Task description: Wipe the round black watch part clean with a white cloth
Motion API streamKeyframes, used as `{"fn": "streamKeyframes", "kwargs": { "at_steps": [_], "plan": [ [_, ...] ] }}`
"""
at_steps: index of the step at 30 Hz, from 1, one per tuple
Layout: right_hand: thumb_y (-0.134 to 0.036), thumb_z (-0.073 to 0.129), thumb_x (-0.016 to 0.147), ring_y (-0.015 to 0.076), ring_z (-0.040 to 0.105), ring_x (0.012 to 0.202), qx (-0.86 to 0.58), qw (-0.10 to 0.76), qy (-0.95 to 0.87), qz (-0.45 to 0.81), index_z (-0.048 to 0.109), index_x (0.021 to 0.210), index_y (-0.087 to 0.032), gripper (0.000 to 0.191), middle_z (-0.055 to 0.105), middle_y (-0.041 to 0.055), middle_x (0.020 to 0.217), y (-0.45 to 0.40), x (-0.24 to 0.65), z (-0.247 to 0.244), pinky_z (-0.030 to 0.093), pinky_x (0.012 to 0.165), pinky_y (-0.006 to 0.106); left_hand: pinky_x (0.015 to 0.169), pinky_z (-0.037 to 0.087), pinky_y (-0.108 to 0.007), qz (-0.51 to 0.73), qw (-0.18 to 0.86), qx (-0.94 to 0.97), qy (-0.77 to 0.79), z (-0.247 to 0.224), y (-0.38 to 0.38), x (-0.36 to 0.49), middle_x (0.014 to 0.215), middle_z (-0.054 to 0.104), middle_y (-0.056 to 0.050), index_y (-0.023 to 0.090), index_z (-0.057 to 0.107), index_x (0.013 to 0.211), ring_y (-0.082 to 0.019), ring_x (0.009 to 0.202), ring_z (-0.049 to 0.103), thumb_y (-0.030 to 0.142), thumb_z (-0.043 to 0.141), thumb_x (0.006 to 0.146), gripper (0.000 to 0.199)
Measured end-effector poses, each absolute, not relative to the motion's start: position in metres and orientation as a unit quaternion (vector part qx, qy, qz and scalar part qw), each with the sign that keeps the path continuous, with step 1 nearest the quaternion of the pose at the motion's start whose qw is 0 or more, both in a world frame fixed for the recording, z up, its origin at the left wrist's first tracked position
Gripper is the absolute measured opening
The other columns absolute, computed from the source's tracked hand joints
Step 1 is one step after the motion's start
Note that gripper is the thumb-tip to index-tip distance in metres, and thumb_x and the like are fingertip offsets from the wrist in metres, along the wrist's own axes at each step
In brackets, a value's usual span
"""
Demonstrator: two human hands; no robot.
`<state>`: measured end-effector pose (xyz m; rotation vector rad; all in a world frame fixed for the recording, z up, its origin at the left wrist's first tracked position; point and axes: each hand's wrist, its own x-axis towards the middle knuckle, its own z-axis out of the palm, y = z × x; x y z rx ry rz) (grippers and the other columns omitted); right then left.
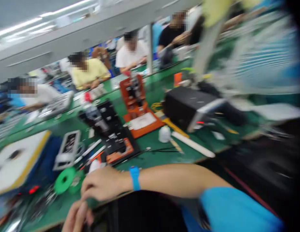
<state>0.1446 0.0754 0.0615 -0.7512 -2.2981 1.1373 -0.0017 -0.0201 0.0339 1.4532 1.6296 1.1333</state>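
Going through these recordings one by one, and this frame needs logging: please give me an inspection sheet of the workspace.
Surface: green bench mat, frame blurred and tilted.
Job's things: green reel nearest the hands; anything held cannot be told.
Clutter: orange fixture, black box, white stick.
Hands: right hand, with blue wristband, above left hand.
Cables: thin black wire on the mat.
Surroundings: seated co-workers across the bench.
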Motion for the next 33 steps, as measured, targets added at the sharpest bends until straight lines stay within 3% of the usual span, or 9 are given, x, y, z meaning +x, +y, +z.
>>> {"fn": "streamKeyframes", "kwargs": {
  "at_steps": [2,5,12,17,21,26,29,33],
  "plan": [
    [-0.029,0.069,0.095,0.016,0.069,0.094,-0.294,0.295,-0.811,0.411,0.073,0.088,-0.022,0.01,0.077,-0.0018,0.098,0.069,0.142,0.054,0.045,0.078,0.025,0.064,0.046,-0.027,0.456,0.338,0.518,0.64,0.032,-0.04,-0.018,0.066,0.059,0.001,0.018,0.06,0.075,-0.014,0.063,0.055,0.059,0.065,0.098,0.047],
    [-0.021,0.059,0.097,0.0183,0.065,0.088,-0.264,0.316,-0.798,0.44,0.07,0.087,-0.019,0.014,0.074,0.0042,0.094,0.068,0.143,0.045,0.043,0.078,0.029,0.061,0.038,-0.025,0.484,0.405,0.468,0.618,0.029,-0.05,-0.021,0.061,0.059,0.002,0.018,0.06,0.084,-0.012,0.057,0.049,0.055,0.064,0.1,0.04],
    [-0.062,0.061,0.093,0.0189,0.062,0.078,-0.36,0.361,-0.681,0.526,0.065,0.087,-0.022,0.041,0.066,0.0026,0.086,0.091,0.15,0.041,0.051,0.072,0.03,0.053,0.029,-0.023,0.538,0.49,0.389,0.565,0.015,-0.045,-0.011,0.056,0.063,0.0,0.017,0.055,0.085,-0.009,0.048,0.041,0.059,0.071,0.093,0.045],
    [-0.077,0.071,0.079,0.0197,0.066,0.079,-0.379,0.299,-0.66,0.576,0.071,0.089,-0.022,0.056,0.072,0.0067,0.094,0.09,0.147,0.047,0.058,0.068,0.029,0.05,0.032,-0.021,0.538,0.572,0.303,0.54,0.011,-0.047,-0.023,0.063,0.065,0.0,0.017,0.058,0.094,-0.009,0.05,0.044,0.058,0.071,0.09,0.043],
    [-0.08,0.08,0.064,0.023,0.07,0.08,-0.398,0.295,-0.655,0.571,0.077,0.089,-0.025,0.06,0.075,0.0093,0.106,0.092,0.146,0.033,0.061,0.062,0.03,0.045,0.031,-0.019,0.529,0.639,0.281,0.482,0.014,-0.054,-0.039,0.094,0.072,-0.006,0.016,0.062,0.111,-0.009,0.06,0.058,0.044,0.085,0.081,0.047],
    [-0.074,0.086,0.065,0.03,0.072,0.106,-0.41,0.3,-0.644,0.572,0.077,0.085,-0.03,0.05,0.076,0.0118,0.116,0.101,0.153,0.002,0.064,0.078,0.035,0.06,0.052,-0.023,0.571,0.626,0.283,0.449,0.011,-0.058,-0.046,0.117,0.07,-0.011,0.017,0.059,0.124,-0.013,0.075,0.068,0.036,0.097,0.071,0.068],
    [-0.076,0.089,0.06,0.0298,0.072,0.105,-0.422,0.3,-0.641,0.567,0.074,0.077,-0.031,0.05,0.076,0.0116,0.11,0.098,0.153,0.003,0.063,0.086,0.039,0.068,0.055,-0.026,0.587,0.603,0.286,0.459,0.007,-0.056,-0.045,0.12,0.07,-0.013,0.018,0.058,0.126,-0.015,0.082,0.069,0.034,0.099,0.068,0.073],
    [-0.08,0.088,0.056,0.0279,0.071,0.098,-0.439,0.301,-0.638,0.557,0.074,0.077,-0.033,0.053,0.075,0.0098,0.104,0.088,0.149,0.018,0.063,0.086,0.042,0.089,0.055,-0.031,0.607,0.541,0.322,0.485,0.006,-0.052,-0.042,0.122,0.072,-0.014,0.017,0.061,0.128,-0.018,0.099,0.068,0.029,0.096,0.073,0.066]
  ]
}}
